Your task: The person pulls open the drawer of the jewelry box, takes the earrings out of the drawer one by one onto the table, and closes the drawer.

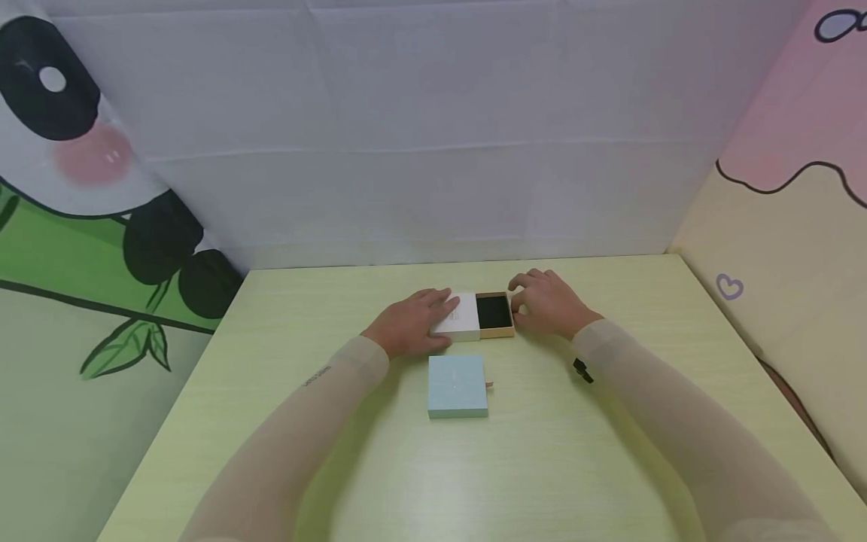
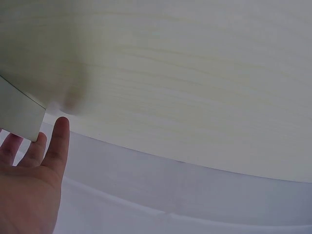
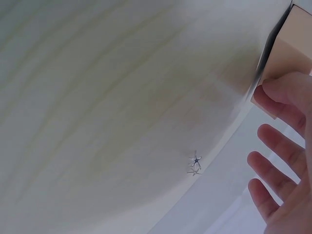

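A white box sleeve lies on the table with its tan drawer pulled partly out to the right. The drawer's inside is black. My left hand grips the sleeve's left end, thumb at the front and fingers over the top and far side. At the drawer's right end is my right hand. In the right wrist view its thumb and index finger pinch together at the drawer end, while the other fingers spread loosely. What lies between the pinching fingertips is hidden. Closer to me sits a light blue box.
A small ribbon tab sticks out of the blue box's right side. Beside my right wrist is a small black object. Two silver star-shaped pieces show in the right wrist view. A white cloth wall rises behind the table.
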Motion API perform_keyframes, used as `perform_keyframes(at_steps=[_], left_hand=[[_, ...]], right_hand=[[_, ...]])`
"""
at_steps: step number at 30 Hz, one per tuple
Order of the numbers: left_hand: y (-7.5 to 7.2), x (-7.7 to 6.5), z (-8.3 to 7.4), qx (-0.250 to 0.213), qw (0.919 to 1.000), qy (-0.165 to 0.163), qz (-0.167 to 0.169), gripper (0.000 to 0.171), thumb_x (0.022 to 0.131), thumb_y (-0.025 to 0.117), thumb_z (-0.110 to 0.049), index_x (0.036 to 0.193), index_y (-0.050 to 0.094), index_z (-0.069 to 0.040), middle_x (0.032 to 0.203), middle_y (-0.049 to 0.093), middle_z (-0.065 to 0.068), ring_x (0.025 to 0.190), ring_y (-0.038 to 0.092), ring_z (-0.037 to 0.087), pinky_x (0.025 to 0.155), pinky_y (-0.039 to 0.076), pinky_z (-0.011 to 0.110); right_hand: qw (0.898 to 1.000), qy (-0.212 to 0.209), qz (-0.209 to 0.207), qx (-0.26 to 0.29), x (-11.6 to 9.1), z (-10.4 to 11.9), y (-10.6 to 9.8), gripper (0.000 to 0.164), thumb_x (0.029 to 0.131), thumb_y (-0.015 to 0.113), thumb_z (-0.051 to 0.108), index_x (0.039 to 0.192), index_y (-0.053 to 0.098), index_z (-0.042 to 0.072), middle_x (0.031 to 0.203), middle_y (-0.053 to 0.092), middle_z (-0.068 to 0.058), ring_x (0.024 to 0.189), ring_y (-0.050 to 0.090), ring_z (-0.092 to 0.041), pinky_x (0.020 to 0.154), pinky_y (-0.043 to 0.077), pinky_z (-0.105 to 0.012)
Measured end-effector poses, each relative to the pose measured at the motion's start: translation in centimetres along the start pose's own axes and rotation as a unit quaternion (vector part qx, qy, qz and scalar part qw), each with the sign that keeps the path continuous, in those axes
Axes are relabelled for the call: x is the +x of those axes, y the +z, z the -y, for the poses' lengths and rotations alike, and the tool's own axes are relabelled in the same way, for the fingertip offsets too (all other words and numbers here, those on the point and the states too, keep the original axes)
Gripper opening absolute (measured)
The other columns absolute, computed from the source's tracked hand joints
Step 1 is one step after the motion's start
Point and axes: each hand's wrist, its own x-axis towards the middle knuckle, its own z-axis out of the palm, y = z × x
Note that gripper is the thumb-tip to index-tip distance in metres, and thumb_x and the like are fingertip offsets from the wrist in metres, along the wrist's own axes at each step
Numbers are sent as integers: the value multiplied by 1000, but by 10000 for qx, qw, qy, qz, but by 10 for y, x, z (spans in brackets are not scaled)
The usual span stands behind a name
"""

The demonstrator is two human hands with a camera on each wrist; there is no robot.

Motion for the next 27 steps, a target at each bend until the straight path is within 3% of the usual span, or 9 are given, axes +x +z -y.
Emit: perform_keyframes(at_steps=[27], left_hand=[[-1, 0, -1, 23, 10000, 8, 4, 87, 117, 68, -53, 189, 31, -20, 197, 35, 9, 183, 37, 34, 143, 47, 53]], right_hand=[[10000, 11, 44, -66, 5, 8, 0, 12, 107, 84, 21, 107, 96, 18, 147, 82, -12, 137, 73, -39, 119, 60, -61]])
